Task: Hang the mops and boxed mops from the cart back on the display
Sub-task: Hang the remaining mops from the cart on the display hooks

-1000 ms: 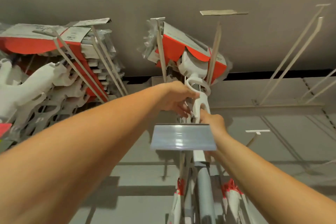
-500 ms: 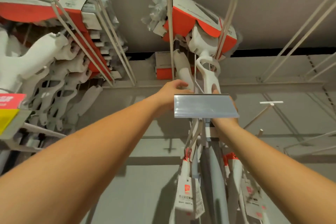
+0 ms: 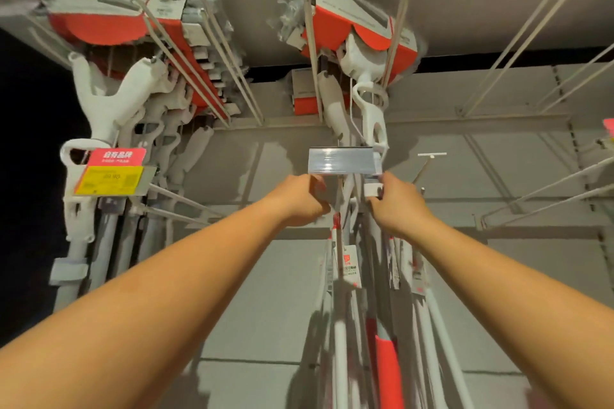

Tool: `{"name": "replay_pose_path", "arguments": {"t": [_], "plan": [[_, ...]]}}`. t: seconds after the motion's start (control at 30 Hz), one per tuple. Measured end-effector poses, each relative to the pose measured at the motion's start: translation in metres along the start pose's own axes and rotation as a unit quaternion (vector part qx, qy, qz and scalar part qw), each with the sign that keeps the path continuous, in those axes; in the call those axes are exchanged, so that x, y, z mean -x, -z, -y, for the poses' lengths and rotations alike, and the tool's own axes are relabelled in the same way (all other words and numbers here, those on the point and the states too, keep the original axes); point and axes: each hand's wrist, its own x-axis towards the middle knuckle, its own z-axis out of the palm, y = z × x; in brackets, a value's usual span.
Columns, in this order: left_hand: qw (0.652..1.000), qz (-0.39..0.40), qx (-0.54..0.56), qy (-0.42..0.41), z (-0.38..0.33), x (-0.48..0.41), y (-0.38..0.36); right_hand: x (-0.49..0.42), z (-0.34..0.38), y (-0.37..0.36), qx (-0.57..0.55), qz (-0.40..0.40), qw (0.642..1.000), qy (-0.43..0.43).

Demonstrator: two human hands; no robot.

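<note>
Hanging on the grey panelled display wall (image 3: 265, 292): white-handled, grey-shafted mop (image 3: 373, 116), long axis running vertically, dropping between 2 raised hands. Left hand (image 3: 299, 201) curling beside the shaft, grip hidden. Right hand (image 3: 400, 204) looking nearer, curling just under the clear plastic label strip (image 3: 344, 161), touching a small white collar (image 3: 372, 189), hold unclear.

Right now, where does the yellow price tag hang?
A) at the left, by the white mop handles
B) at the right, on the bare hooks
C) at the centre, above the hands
A: the yellow price tag sits at the left before the white mop handles; the centre label holder shows no yellow.
</note>
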Motion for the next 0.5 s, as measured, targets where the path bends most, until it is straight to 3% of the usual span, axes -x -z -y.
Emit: {"name": "replay_pose_path", "arguments": {"t": [0.3, 0.5], "plan": [[0.979, 0.099, -0.153, 0.095, -0.034, 0.128, -0.008, 0.119, 0.006, 0.039, 0.119, 0.220, 0.968, 0.010], [0.972, 0.115, -0.188, 0.084, -0.063, 0.179, 0.006, 0.169, 0.014, 0.070, 0.150, 0.247, 0.957, -0.006]]}}
